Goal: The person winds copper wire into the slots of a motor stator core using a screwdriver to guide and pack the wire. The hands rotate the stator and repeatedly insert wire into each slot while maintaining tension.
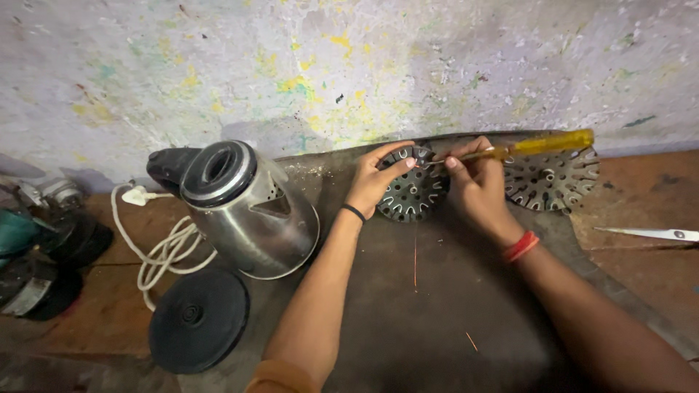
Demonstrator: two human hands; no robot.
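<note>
My left hand (pixel 373 182) grips the rim of a round, toothed metal disc (pixel 415 196) that stands against the wall. My right hand (pixel 477 185) holds a screwdriver with a yellow handle (pixel 542 144), its metal tip resting at the top of that disc between my two hands. A second toothed disc (pixel 552 180) leans against the wall just right of my right hand. Both hands work over a dark grey mat (pixel 429 306).
A steel electric kettle (pixel 244 207) lies tilted at left, its black round base (pixel 198 319) in front and a white cord with plug (pixel 156 247) beside it. Scissors (pixel 648 233) lie at far right. Dark motor parts (pixel 44 255) sit at far left.
</note>
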